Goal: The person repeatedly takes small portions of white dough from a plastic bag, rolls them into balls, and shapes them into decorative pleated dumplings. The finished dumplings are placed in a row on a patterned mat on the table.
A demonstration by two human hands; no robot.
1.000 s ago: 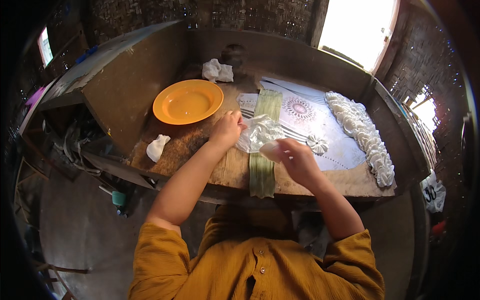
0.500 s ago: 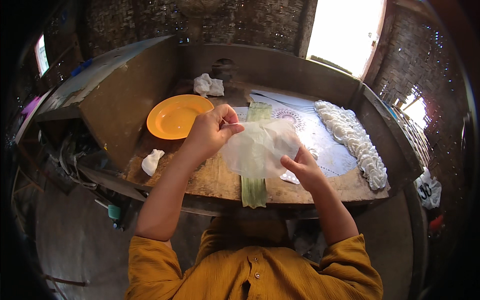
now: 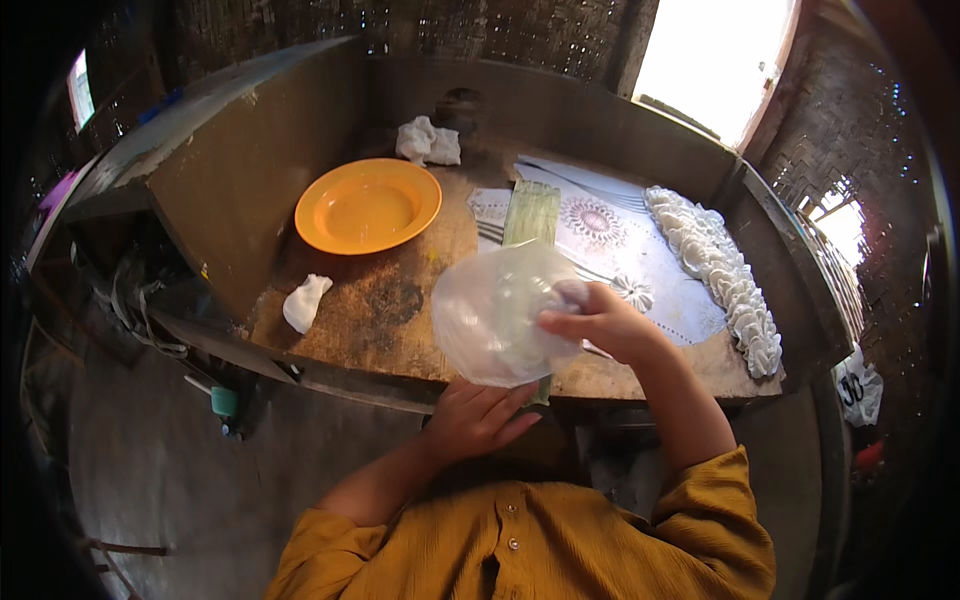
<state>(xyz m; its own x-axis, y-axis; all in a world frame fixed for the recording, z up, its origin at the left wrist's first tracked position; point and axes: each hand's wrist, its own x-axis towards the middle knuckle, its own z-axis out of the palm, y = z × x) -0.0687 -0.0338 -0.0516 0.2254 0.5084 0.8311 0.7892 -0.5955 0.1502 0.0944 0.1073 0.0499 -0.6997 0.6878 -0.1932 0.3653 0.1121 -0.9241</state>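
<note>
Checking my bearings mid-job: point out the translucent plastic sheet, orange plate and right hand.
Translucent plastic sheet [image 3: 488,312], head view: middle of its face.
Orange plate [image 3: 369,206], head view: bare middle of its well.
Right hand [image 3: 612,322], head view: middle of the hand.

The person [image 3: 560,540] in front of me holds a thin see-through sheet [image 3: 480,315] in the right hand [image 3: 612,322], over a green strip [image 3: 532,212], with the left hand [image 3: 475,420] at the sheet's six o'clock. Around the sheet, a white lump [image 3: 306,304] lies at nine, an orange plate [image 3: 365,207] at ten, a crumpled bundle [image 3: 428,143] at eleven and ruffled white pieces [image 3: 712,275] near three.
</note>
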